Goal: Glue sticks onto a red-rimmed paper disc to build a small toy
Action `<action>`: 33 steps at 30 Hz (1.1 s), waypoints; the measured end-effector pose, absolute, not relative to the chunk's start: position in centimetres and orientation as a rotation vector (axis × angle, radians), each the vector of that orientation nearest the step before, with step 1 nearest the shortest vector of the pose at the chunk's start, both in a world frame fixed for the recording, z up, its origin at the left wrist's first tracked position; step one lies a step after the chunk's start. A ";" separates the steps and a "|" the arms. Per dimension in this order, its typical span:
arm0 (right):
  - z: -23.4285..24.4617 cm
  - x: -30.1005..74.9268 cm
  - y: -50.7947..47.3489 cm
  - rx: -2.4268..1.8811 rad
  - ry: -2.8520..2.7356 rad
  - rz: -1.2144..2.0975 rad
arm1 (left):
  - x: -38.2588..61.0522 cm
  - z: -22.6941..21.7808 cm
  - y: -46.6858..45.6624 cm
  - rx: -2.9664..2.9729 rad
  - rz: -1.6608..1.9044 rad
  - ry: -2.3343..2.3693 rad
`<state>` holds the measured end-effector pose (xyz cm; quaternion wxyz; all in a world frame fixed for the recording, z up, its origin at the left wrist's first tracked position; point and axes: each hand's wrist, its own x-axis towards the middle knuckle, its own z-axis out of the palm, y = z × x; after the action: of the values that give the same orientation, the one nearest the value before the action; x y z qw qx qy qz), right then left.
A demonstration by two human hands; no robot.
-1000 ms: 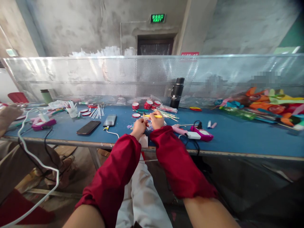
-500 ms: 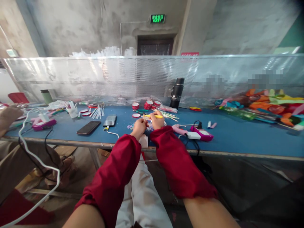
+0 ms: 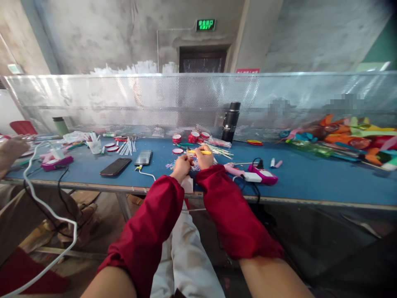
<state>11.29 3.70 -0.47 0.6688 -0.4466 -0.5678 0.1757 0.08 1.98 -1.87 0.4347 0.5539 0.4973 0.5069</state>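
Note:
My right hand [image 3: 204, 160] is closed round a yellow pen-like tool [image 3: 205, 152], its thin tip pointing left toward my other hand. Close beside it, my left hand [image 3: 182, 165] has its fingers pinched together; whatever they hold is too small to make out. Under and around both hands lie small pale purple and white bits [image 3: 170, 166]. A white piece [image 3: 187, 185] lies at the table edge below my left wrist. Just beyond my hands are a red-rimmed white disc [image 3: 178, 151] and a bundle of thin pale sticks [image 3: 221, 151].
Red-and-white rolls [image 3: 176, 138] and a black thermos [image 3: 231, 122] stand behind. A phone [image 3: 115, 167] and a power bank [image 3: 144, 157] lie left, a purple device [image 3: 267, 177] with cables right. Colourful material [image 3: 344, 138] is heaped far right. Another person's hand [image 3: 10, 151] is at far left.
Both hands stay in nearly the same place, with the yellow tool still in my right hand. The other person's hand at far left has shifted slightly.

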 end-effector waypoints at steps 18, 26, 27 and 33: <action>-0.2 11.2 3.4 -0.999 -1.264 0.380 | 0.1 -2.1 2.3 1.383 1.250 1.242; -0.1 11.3 3.4 -1.022 -1.249 0.379 | 0.0 -1.9 2.1 1.383 1.245 1.242; -0.1 11.3 3.4 -1.020 -1.251 0.381 | 0.0 -1.9 2.1 1.382 1.245 1.242; -0.1 11.2 3.3 -1.004 -1.254 0.383 | 0.0 -1.7 1.9 1.371 1.250 1.236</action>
<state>11.23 3.29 -0.12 0.6780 -0.4469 -0.5581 0.1706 0.03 1.90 -1.69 0.4404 0.5522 0.4977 0.5034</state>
